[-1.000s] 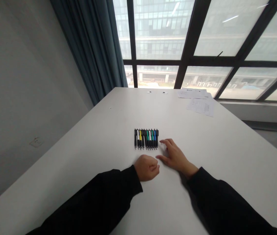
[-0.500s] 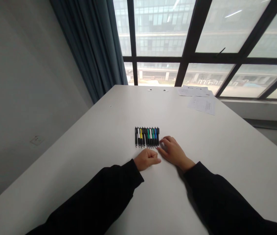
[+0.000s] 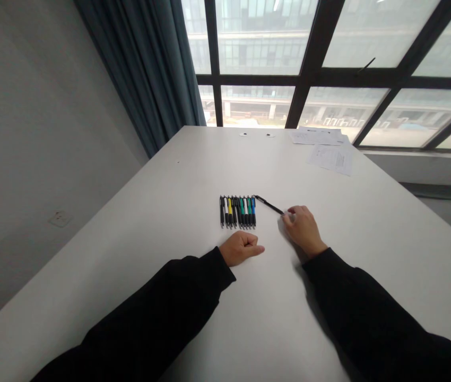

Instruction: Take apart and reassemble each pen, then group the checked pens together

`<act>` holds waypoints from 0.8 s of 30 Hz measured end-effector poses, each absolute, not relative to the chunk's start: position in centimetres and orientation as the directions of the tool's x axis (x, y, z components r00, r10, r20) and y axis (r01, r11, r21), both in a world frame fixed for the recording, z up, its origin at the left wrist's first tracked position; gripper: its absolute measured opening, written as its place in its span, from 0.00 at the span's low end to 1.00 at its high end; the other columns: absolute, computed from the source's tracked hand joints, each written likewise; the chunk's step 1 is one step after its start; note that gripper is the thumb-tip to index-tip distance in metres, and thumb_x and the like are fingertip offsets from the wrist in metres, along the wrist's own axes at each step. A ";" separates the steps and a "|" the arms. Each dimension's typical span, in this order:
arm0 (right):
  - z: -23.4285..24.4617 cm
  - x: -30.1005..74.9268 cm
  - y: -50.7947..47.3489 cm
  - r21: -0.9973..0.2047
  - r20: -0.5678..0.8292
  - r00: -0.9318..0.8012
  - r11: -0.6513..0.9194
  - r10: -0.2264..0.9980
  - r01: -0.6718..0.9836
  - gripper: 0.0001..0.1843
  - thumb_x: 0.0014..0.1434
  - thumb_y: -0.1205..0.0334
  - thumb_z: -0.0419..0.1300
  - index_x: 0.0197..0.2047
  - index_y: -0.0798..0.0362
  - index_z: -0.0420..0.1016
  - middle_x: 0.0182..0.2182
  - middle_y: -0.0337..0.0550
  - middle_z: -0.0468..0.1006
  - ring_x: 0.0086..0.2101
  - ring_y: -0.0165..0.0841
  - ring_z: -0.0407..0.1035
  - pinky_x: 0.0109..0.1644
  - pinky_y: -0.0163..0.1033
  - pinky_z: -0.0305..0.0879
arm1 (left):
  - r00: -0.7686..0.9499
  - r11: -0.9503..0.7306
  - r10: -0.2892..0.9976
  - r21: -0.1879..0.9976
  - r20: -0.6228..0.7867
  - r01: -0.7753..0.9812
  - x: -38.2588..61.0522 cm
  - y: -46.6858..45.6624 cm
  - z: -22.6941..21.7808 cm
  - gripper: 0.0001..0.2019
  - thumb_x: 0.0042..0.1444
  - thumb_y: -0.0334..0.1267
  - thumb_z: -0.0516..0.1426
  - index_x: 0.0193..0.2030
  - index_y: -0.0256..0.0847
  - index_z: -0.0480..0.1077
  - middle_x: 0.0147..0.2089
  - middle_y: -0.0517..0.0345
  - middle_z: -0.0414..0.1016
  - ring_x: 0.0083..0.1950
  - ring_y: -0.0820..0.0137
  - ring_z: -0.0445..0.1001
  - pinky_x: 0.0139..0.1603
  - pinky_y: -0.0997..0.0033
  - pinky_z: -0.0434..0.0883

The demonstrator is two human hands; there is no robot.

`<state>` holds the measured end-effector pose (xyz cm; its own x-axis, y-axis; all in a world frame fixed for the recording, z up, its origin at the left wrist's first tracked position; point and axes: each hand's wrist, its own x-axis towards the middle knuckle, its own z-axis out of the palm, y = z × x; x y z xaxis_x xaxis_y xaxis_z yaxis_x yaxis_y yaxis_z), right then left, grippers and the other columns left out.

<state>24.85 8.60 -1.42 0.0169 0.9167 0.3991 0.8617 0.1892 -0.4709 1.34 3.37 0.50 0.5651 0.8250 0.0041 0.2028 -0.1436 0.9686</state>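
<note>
Several pens lie side by side in a row on the white table, among them a yellow pen (image 3: 230,211), green ones and a blue pen (image 3: 253,212) at the right end. A black pen (image 3: 269,204) slants away from that end, its upper tip close to the blue pen. My right hand (image 3: 302,227) pinches the lower end of this black pen between thumb and fingers. Just below the row rests my left hand (image 3: 241,248), curled into a fist with the thumb pointing right; no object shows in it.
Printed papers (image 3: 331,159) lie at the far right of the white table (image 3: 193,180). Two small white fittings with dark centres sit near its back edge. Behind it are a window and a dark blue curtain (image 3: 149,79), with a grey wall at left.
My right hand has moved right and drawn the black pen's lower end away from the row, so it now lies slanted. My left hand stays in its fist below the pens.
</note>
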 end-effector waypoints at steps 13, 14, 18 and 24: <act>-0.5 27.3 6.4 -0.926 0.180 0.137 0.120 0.974 0.359 0.23 0.62 0.42 0.53 0.35 0.55 0.74 0.22 0.42 0.72 0.23 0.31 0.65 0.28 0.37 0.62 | 0.456 0.087 0.884 0.995 -0.101 0.051 1.8 3.2 0.3 0.24 0.54 0.55 0.60 0.45 0.36 0.67 0.32 0.59 0.69 0.24 0.78 0.65 0.22 0.77 0.62; -0.3 27.0 5.5 -0.947 0.144 0.093 0.110 0.985 0.301 0.23 0.62 0.42 0.54 0.34 0.55 0.74 0.21 0.41 0.72 0.23 0.30 0.64 0.27 0.36 0.62 | 0.463 0.095 0.880 0.995 -0.104 0.042 1.8 3.1 0.3 0.27 0.53 0.56 0.61 0.49 0.35 0.67 0.35 0.57 0.71 0.25 0.78 0.66 0.22 0.76 0.63; 0.0 24.0 1.8 -0.998 -0.055 -0.174 -0.058 0.983 -0.008 0.20 0.60 0.44 0.61 0.33 0.54 0.73 0.21 0.38 0.71 0.21 0.27 0.62 0.26 0.34 0.58 | 0.518 0.032 0.852 0.996 -0.068 0.078 1.9 2.8 0.7 0.27 0.53 0.59 0.60 0.46 0.35 0.69 0.34 0.56 0.72 0.25 0.78 0.66 0.23 0.76 0.63; 0.4 20.5 -0.1 -0.996 -0.090 -0.392 -0.073 0.916 0.057 0.25 0.66 0.42 0.51 0.30 0.54 0.71 0.22 0.38 0.72 0.20 0.26 0.60 0.24 0.33 0.55 | 0.588 -0.129 0.809 0.981 0.021 0.144 1.8 2.0 1.0 0.27 0.66 0.55 0.45 0.21 0.38 0.60 0.19 0.63 0.60 0.22 0.78 0.58 0.24 0.75 0.57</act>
